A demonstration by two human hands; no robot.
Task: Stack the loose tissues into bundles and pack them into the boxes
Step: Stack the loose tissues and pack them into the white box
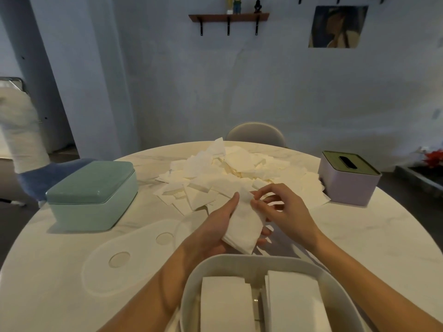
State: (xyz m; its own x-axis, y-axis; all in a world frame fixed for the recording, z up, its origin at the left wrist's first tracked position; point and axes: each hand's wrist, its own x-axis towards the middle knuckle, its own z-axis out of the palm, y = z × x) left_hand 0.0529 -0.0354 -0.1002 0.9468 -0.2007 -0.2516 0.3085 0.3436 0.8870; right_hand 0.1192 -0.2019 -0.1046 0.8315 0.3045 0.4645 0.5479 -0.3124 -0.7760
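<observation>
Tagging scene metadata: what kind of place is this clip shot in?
Most likely a home dining area. A round marble-look table with a chair pushed in behind it, a small wall shelf holding figurines, and a picture on the plain wall all suggest a domestic room, not a workshop.

The loose tissues (pixel 230 173) heaped mid-table are white, tinged cream where the light falls. The round table (pixel 374 236) is white marble with faint grey veins. The closed box (pixel 93 195) has a pale mint body and a darker sage-green lid. The square tissue box (pixel 348 178) is lilac with an olive-green top and a black slot. The open box (pixel 239 262) nearest is white, holding white tissue bundles (pixel 225 303).
</observation>
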